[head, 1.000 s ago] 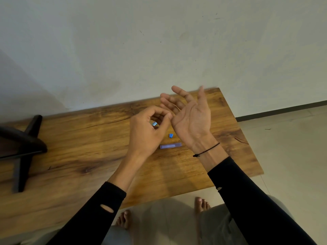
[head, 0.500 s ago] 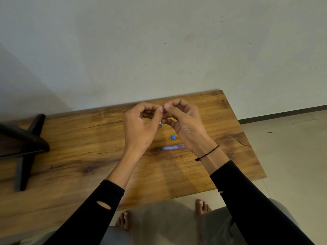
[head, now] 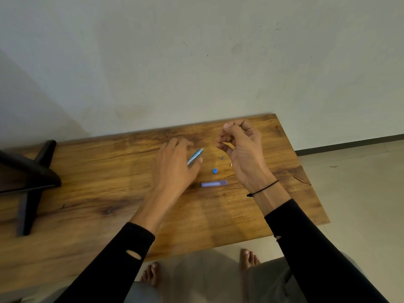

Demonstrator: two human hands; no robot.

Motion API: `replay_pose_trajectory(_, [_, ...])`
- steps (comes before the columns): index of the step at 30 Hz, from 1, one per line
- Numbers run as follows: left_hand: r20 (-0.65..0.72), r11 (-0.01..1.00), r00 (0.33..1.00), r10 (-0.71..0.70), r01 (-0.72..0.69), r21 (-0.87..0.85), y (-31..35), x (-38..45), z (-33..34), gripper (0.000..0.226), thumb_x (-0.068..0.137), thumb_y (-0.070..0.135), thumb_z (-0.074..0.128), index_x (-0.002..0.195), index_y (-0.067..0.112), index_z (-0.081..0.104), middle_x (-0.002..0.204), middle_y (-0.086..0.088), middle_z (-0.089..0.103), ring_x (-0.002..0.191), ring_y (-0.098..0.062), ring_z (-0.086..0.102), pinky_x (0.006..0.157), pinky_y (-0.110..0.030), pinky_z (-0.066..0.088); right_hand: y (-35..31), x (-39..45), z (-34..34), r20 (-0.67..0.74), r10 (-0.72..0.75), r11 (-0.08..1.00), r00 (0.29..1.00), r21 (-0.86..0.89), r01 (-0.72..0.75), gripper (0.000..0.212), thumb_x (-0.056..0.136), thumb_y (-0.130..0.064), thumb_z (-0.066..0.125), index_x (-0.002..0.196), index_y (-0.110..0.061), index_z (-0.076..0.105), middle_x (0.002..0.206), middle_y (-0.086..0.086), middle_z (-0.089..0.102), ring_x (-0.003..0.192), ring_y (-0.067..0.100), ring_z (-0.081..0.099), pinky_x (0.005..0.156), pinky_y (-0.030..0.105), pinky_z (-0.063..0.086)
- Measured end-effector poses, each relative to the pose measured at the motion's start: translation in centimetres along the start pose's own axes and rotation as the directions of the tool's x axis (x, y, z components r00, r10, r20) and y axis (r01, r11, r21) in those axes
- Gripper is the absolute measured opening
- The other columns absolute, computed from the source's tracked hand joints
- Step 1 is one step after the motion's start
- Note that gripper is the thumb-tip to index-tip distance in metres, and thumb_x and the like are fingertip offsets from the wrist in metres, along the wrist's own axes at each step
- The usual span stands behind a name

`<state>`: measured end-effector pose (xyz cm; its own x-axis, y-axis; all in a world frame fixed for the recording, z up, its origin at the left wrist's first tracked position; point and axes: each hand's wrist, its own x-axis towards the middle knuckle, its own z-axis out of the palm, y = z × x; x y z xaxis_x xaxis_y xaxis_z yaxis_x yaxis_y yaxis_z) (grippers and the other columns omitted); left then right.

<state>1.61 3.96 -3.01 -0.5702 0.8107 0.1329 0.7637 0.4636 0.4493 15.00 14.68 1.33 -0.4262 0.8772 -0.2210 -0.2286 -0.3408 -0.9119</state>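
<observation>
Head view: the left hand (head: 175,169) grips a blue pen (head: 195,157) above the table (head: 105,171). The right hand (head: 242,149), fingers curled, seems to pinch a thin lead (head: 227,135), though blur obscures it. A cap (head: 215,171) and case (head: 214,184) lie between the hands.

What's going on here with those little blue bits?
A person sits at a wooden table. The left hand holds a blue pen, and the right hand pinches a thin stick, maybe a lead, too small to be sure. A small blue cap, a purple case and a tiny grey piece lie on the table between the hands.
</observation>
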Motion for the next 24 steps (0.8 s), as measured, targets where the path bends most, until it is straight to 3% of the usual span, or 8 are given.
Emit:
replay_pose_trajectory(3, [0.099, 0.981, 0.993, -0.064, 0.044, 0.192, -0.2, -0.4, 0.8, 0.044, 0.099, 0.048, 0.072, 0.137, 0.026, 0.067, 0.132, -0.001, 0.064, 0.123, -0.025, 0.064, 0.082, -0.034, 0.042, 0.1, 0.1, -0.2, -0.003, 0.007, 1.0, 1.0, 0.017, -0.007, 0.022, 0.099, 0.003, 0.062, 0.085, -0.012, 0.063, 0.077, 0.007, 0.065, 0.064, 0.015, 0.062, 0.068, 0.032, 0.056])
replay_pose_trajectory(7, [0.064, 0.977, 0.995, -0.071, 0.056, 0.206, -0.6, -0.3, 1.0, 0.021, 0.105, 0.039, 0.067, 0.118, 0.024, 0.073, 0.12, 0.0, 0.068, 0.103, -0.025, 0.071, 0.071, -0.035, 0.041, 0.3, 0.1, -0.2, 0.014, 0.0, 1.0, 1.0, 0.009, 0.0, 0.022, 0.1, 0.002, 0.062, 0.084, -0.013, 0.063, 0.077, 0.007, 0.065, 0.066, 0.016, 0.063, 0.068, 0.033, 0.056])
replay_pose_trajectory(12, [0.046, 0.997, 0.997, -0.062, 0.063, -0.04, 0.2, 0.1, -0.5, 0.012, 0.108, 0.034, 0.062, 0.11, 0.023, 0.067, 0.103, 0.006, 0.079, 0.089, -0.023, 0.073, 0.071, -0.041, 0.056, -0.4, 0.0, -0.1, -0.022, -0.041, 0.999, 0.999, -0.012, 0.04, 0.021, 0.102, 0.003, 0.059, 0.087, -0.012, 0.061, 0.082, 0.008, 0.064, 0.077, 0.022, 0.066, 0.074, 0.035, 0.055])
replay_pose_trajectory(15, [-0.008, 0.981, 1.0, -0.029, 0.027, -0.193, 1.5, -0.2, -2.3, 0.01, 0.112, 0.035, 0.056, 0.113, 0.025, 0.059, 0.097, 0.012, 0.079, 0.082, -0.02, 0.075, 0.069, -0.041, 0.057, -1.6, -0.3, 0.3, -0.023, -0.077, 0.997, 0.997, -0.027, 0.077, 0.019, 0.103, 0.003, 0.059, 0.09, -0.011, 0.059, 0.088, 0.005, 0.061, 0.089, 0.031, 0.067, 0.078, 0.038, 0.056])
replay_pose_trajectory(19, [-0.022, 0.965, 0.999, 0.038, -0.043, -0.259, 3.4, -0.9, -4.5, 0.012, 0.114, 0.036, 0.052, 0.116, 0.025, 0.055, 0.097, 0.01, 0.079, 0.081, -0.022, 0.076, 0.07, -0.043, 0.058, -3.5, -1.3, 1.0, 0.019, -0.172, 0.983, 0.985, -0.067, 0.173, 0.008, 0.106, -0.001, 0.059, 0.1, -0.007, 0.058, 0.096, 0.016, 0.06, 0.096, 0.035, 0.071, 0.082, 0.043, 0.057])
replay_pose_trajectory(24, [-0.012, 0.957, 0.997, 0.073, -0.073, -0.281, 4.8, -1.8, -6.6, 0.011, 0.114, 0.033, 0.052, 0.116, 0.024, 0.056, 0.096, 0.011, 0.076, 0.081, -0.018, 0.075, 0.069, -0.04, 0.057, -5.0, -2.5, 1.4, 0.077, -0.218, 0.972, 0.973, -0.073, 0.224, 0.004, 0.107, -0.004, 0.06, 0.102, -0.005, 0.059, 0.1, 0.022, 0.06, 0.089, 0.033, 0.073, 0.081, 0.044, 0.063])
